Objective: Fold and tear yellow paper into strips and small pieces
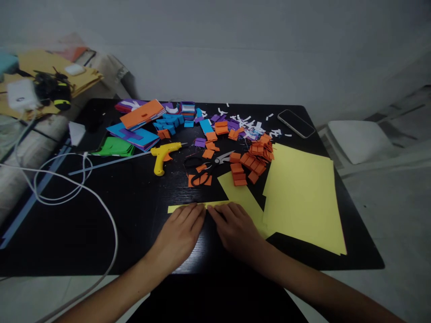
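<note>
A narrow strip of yellow paper (173, 209) lies crosswise on the black table in front of me. My left hand (182, 231) is closed on its middle, fingers together and pressing down along it. Close beside it, my right hand (237, 229) holds the strip's right part, fingertips on the paper. Fingers cover much of the strip, so how it is folded is hard to see. A wider yellow paper piece (247, 199) lies partly under my right hand's side. Further right is a stack of yellow sheets (303, 197). Black-handled scissors (210, 170) lie beyond my hands.
A yellow glue gun (163, 155) lies left of several folded orange paper pieces (252, 163). Behind are blue, purple and green papers, white scraps (247, 123) and a phone (296, 123). A white cable (112, 224) loops across the left side. A white stool (358, 140) stands right.
</note>
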